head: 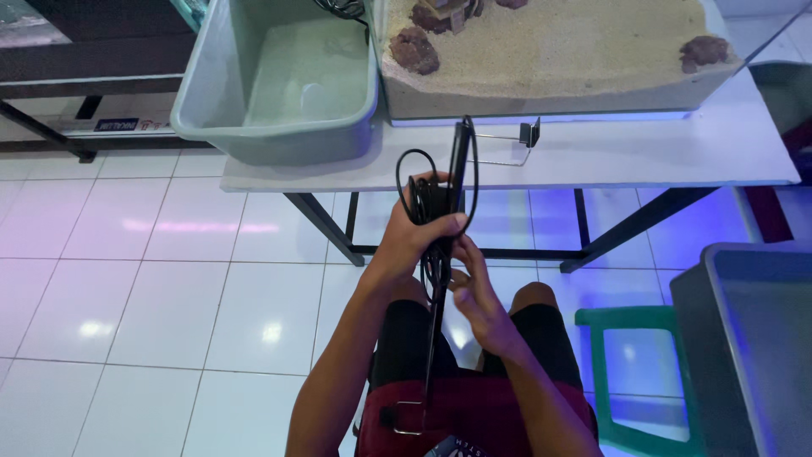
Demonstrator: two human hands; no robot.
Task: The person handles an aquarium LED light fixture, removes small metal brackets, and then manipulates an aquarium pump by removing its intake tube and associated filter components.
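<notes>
Your left hand (414, 241) is shut tight around a bundle of black cord (427, 190) and a long thin black bar (448, 245). The bar stands almost straight up in front of you. Its top reaches up to the front edge of the white table (677, 156), and its bottom end hangs down by your lap, where a small wire bracket (408, 416) sticks out. Loops of the cord poke out above your left hand.

Your right hand (482, 296) is just under the left one. Its fingers are a little curled and touch the cord and bar, pinching at them lightly.

On the table, a grey-green tub (220, 118) sits at the left end. Beside it is a glass tank (550, 101) with sand and dark rocks (413, 49). A green stool (605, 338) stands on the floor near your right knee, next to a grey bin (744, 338).
</notes>
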